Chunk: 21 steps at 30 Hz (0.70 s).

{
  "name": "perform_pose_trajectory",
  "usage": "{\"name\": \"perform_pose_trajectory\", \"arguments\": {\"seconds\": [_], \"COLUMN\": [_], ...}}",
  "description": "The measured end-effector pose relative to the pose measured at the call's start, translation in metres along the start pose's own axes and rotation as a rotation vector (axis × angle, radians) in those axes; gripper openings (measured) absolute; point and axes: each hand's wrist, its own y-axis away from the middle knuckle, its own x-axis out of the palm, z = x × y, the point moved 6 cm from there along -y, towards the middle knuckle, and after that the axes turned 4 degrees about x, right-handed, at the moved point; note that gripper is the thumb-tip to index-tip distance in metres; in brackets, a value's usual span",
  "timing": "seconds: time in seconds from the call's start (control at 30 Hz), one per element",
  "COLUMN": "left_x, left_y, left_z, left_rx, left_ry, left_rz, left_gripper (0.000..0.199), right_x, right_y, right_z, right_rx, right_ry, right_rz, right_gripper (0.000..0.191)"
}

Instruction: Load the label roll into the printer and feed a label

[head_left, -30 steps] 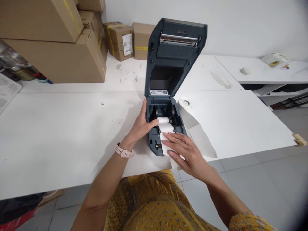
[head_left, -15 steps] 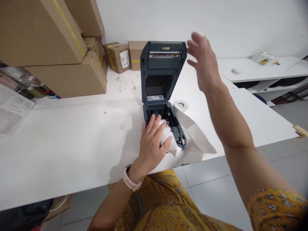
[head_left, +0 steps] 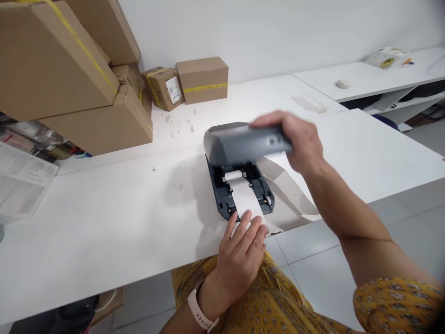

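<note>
left hand: the left hand (head_left: 239,257) is open, palm down, fingertips resting on the near end of the paper strip, not really gripping anything. Pink band (head_left: 200,310) on that wrist.
paper strip: the white strip (head_left: 245,197) runs from the small roll (head_left: 233,175) out over the base's front edge. Looks laid in, so I'd call that part done.
base: the dark printer base (head_left: 220,197) sits on the table (head_left: 104,222), near its front edge, insides showing.
right hand: the right hand (head_left: 306,141) is closed around the lid's edge, bit blurry tho.
lid: the grey lid (head_left: 246,146) is tilted over the back of the base, not shut, so that bit's undone imo.
loose paper: a wide pale strip (head_left: 295,190) lies right of the base.
boxes: taped cardboard boxes (head_left: 205,83) at the back, by the wall.
</note>
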Motion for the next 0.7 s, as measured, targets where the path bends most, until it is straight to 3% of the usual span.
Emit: {"name": "perform_pose_trajectory", "arguments": {"seconds": [0.13,0.23,0.3,0.37,0.43,0.5,0.57,0.7], "left_x": [-0.010,-0.018,-0.024,-0.022,-0.005,0.014,0.021,0.017], "left_y": [0.004,0.010,0.012,0.015,0.012,0.005,-0.002,-0.006], "left_z": [-0.003,0.003,0.021,0.048,0.071,0.083,0.088,0.093], "left_rx": [0.023,-0.049,-0.249,-0.558,-0.845,-0.999,-1.038,-0.993], "left_ry": [0.152,0.242,0.222,0.283,0.532,0.793,0.917,0.897], "left_rz": [-0.099,-0.177,-0.306,-0.416,-0.367,-0.256,-0.221,-0.257], "left_gripper": [0.039,0.047,0.054,0.064,0.074,0.077,0.078,0.080], "right_x": [0.018,0.031,0.036,0.044,0.054,0.059,0.059,0.055], "right_y": [0.075,0.106,0.119,0.128,0.134,0.137,0.137,0.135], "right_z": [-0.005,-0.028,-0.049,-0.067,-0.079,-0.084,-0.083,-0.076], "right_rx": [-0.108,0.025,0.193,0.352,0.458,0.508,0.522,0.526], "right_ry": [0.088,0.075,-0.021,-0.128,-0.227,-0.300,-0.324,-0.344], "right_rz": [0.154,0.092,0.005,-0.013,0.053,0.105,0.097,0.046], "right_gripper": [0.028,0.040,0.058,0.077,0.085,0.090,0.093,0.092]}}
